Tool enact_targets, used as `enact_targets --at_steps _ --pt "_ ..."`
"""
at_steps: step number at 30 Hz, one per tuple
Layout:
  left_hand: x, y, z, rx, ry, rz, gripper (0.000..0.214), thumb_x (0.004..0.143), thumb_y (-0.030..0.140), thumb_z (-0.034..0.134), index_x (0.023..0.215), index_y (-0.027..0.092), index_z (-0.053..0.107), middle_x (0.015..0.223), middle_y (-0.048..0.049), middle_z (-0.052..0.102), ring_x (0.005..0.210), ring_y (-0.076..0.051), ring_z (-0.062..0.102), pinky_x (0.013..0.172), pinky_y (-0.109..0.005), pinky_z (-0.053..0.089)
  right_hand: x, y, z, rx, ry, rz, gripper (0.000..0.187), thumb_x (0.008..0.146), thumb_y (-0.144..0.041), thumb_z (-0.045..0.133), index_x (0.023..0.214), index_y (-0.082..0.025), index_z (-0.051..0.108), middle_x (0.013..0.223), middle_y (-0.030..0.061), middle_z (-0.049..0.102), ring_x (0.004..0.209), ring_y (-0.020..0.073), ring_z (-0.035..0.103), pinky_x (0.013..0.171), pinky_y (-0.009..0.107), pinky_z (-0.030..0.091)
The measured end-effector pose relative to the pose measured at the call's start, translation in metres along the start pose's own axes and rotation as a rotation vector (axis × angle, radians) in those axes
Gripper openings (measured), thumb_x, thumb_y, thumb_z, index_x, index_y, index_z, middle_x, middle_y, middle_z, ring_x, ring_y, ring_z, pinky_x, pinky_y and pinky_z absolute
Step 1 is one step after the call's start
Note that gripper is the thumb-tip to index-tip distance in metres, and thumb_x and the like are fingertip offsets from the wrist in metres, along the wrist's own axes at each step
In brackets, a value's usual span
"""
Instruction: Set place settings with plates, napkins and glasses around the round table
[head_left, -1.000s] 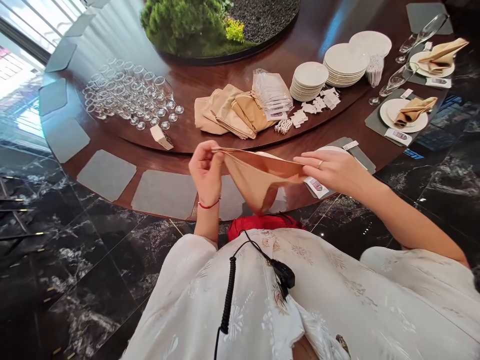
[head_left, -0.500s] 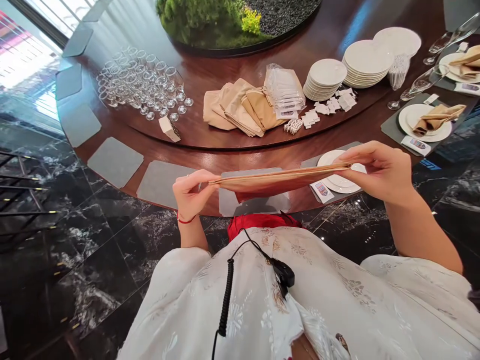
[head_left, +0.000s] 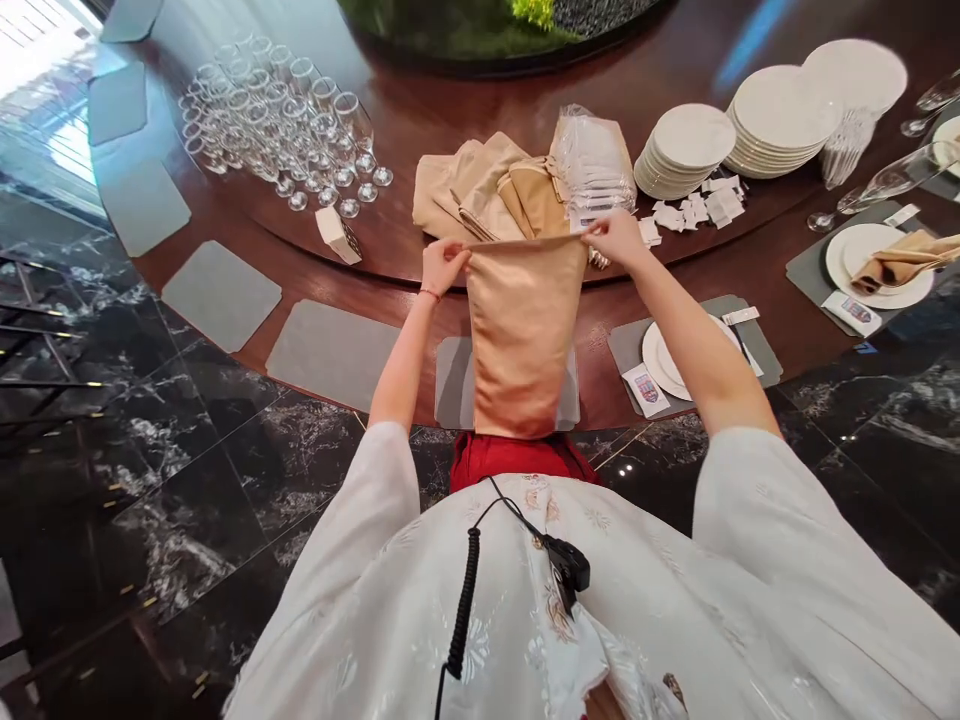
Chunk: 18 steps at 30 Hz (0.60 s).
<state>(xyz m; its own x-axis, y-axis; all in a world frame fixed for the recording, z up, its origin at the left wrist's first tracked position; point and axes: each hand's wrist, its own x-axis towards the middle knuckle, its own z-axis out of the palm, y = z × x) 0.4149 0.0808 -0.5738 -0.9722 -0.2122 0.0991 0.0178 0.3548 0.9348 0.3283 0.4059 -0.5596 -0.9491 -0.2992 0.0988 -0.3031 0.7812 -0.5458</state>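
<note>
Two hands, both pinching: left hand (head_left: 444, 266) and right hand (head_left: 619, 238), each at one top corner of a tan napkin (head_left: 523, 340). The napkin hangs spread above a gray mat (head_left: 450, 388), just before folded napkins (head_left: 457, 185).

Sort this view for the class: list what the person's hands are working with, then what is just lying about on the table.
Working with: the left hand, the right hand, and the tan satin napkin pinched between them.

Lying about: stemmed glasses, stacked white plates, folded tan napkins, clear plastic packets.
</note>
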Motion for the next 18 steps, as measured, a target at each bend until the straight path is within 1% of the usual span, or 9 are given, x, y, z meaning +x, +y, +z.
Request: enact_targets --at_steps 2,3,5,7,9,10,13,15,18 --pt "0.024 -0.032 0.014 0.006 0.064 -0.038 0.023 0.084 0.031 0.072 0.100 0.014 0.068 0.089 -0.0075 0.071 0.086 -0.018 0.068 0.089 -0.034 0.056 0.021 0.013 0.040 -0.006 0.043 0.057 0.038 0.094 -0.038 0.055 0.117 -0.010 0.066 0.095 0.0118 0.070 0.097 0.0255 0.064 0.092 0.039 0.050" --pt "0.025 -0.048 0.019 0.019 0.089 -0.057 0.025 0.086 0.029 0.071 0.104 0.013 0.068 0.095 -0.0084 0.071 0.090 -0.018 0.068 0.091 -0.033 0.055 0.020 0.019 0.059 0.000 0.042 0.078 0.040 0.096 -0.038 0.053 0.122 -0.010 0.063 0.097 0.0117 0.070 0.098 0.0250 0.063 0.093 0.038 0.049" --pt "0.008 -0.080 0.029 0.068 0.101 -0.100 0.024 0.089 0.026 0.065 0.109 0.013 0.067 0.104 -0.0093 0.072 0.096 -0.017 0.067 0.094 -0.030 0.053 -0.006 0.029 0.096 0.018 -0.032 0.118 0.041 0.096 -0.037 0.052 0.127 -0.011 0.059 0.099 0.0111 0.070 0.097 0.0237 0.062 0.092 0.036 0.048" --pt "-0.034 -0.112 0.039 0.140 0.053 -0.167 0.022 0.091 0.022 0.058 0.109 0.012 0.068 0.112 -0.0099 0.072 0.100 -0.016 0.066 0.096 -0.028 0.051 -0.056 0.038 0.129 0.024 -0.197 0.179 0.039 0.095 -0.034 0.052 0.127 -0.013 0.058 0.100 0.0108 0.070 0.096 0.0225 0.060 0.090 0.033 0.048" --pt "-0.089 -0.140 0.051 0.218 -0.042 -0.275 0.023 0.092 0.016 0.053 0.107 0.011 0.069 0.117 -0.0116 0.072 0.105 -0.016 0.065 0.098 -0.025 0.048 -0.117 0.049 0.154 -0.001 -0.378 0.282 0.038 0.094 -0.029 0.053 0.128 -0.015 0.058 0.103 0.0108 0.069 0.096 0.0218 0.060 0.091 0.031 0.047" --pt "-0.118 -0.152 0.059 0.271 -0.089 -0.368 0.023 0.091 0.015 0.053 0.106 0.010 0.070 0.117 -0.0123 0.072 0.106 -0.017 0.065 0.098 -0.025 0.048 -0.147 0.054 0.164 -0.019 -0.444 0.338 0.039 0.093 -0.028 0.053 0.130 -0.015 0.057 0.106 0.0113 0.069 0.097 0.0222 0.060 0.090 0.031 0.046" --pt "-0.189 -0.178 0.083 0.400 -0.291 -0.595 0.020 0.088 0.017 0.060 0.104 0.010 0.072 0.117 -0.0133 0.072 0.109 -0.020 0.065 0.098 -0.026 0.047 -0.221 0.069 0.183 -0.087 -0.519 0.472 0.046 0.090 -0.025 0.055 0.134 -0.013 0.050 0.125 0.0169 0.060 0.107 0.0248 0.058 0.091 0.031 0.046" --pt "-0.216 -0.187 0.098 0.450 -0.365 -0.682 0.021 0.087 0.022 0.065 0.104 0.011 0.072 0.117 -0.0140 0.072 0.109 -0.022 0.065 0.097 -0.028 0.047 -0.251 0.075 0.189 -0.111 -0.553 0.512 0.055 0.086 -0.022 0.059 0.138 -0.012 0.045 0.137 0.0195 0.051 0.116 0.0264 0.055 0.094 0.031 0.045" --pt "-0.234 -0.193 0.114 0.491 -0.342 -0.733 0.027 0.086 0.029 0.069 0.106 0.011 0.070 0.114 -0.0143 0.072 0.108 -0.022 0.065 0.094 -0.028 0.047 -0.271 0.077 0.194 -0.077 -0.542 0.541 0.066 0.085 -0.018 0.059 0.146 -0.013 0.034 0.146 0.0205 0.043 0.125 0.0277 0.050 0.100 0.032 0.043"
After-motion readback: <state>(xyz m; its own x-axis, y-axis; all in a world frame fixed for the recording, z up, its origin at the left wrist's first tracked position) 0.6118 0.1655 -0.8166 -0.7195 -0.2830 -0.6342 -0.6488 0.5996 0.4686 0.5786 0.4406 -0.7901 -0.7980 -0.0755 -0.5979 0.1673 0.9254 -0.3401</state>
